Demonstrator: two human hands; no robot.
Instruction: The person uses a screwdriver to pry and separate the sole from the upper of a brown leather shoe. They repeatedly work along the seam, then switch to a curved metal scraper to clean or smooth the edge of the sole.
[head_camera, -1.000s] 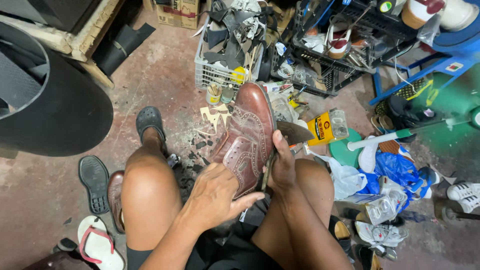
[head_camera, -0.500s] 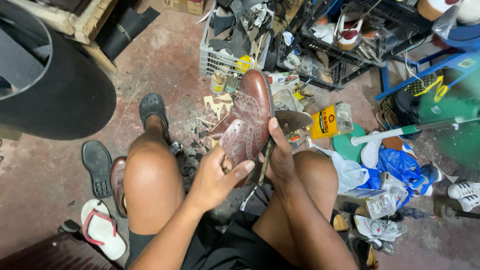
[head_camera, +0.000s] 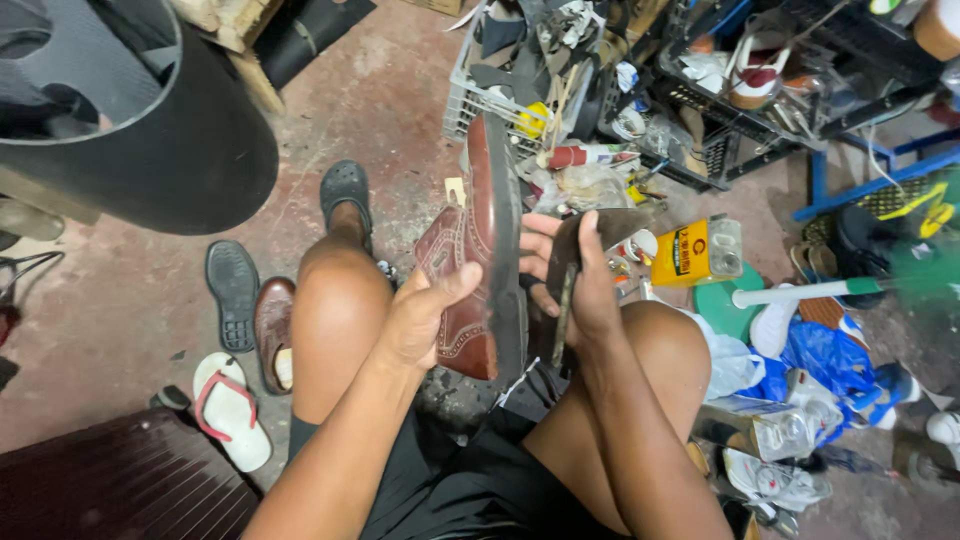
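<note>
A brown leather brogue shoe is held on edge between my knees, its dark sole facing right. My left hand grips the upper near the heel, thumb across the leather. My right hand sits against the sole side, its fingers closed around a flat dark piece, perhaps a sole or heel part, with a thin tool along it. I am seated with bare knees, and my left foot wears a dark clog on the concrete floor.
A large black drum stands at left. A loose black sole, another brown shoe and a white flip-flop lie on the floor. A crate of scraps, a yellow tin, blue bags and sneakers crowd the right.
The shoe has been turned from upper-facing-me to standing on edge with the sole toward my right hand. My right hand has moved up against the sole.
</note>
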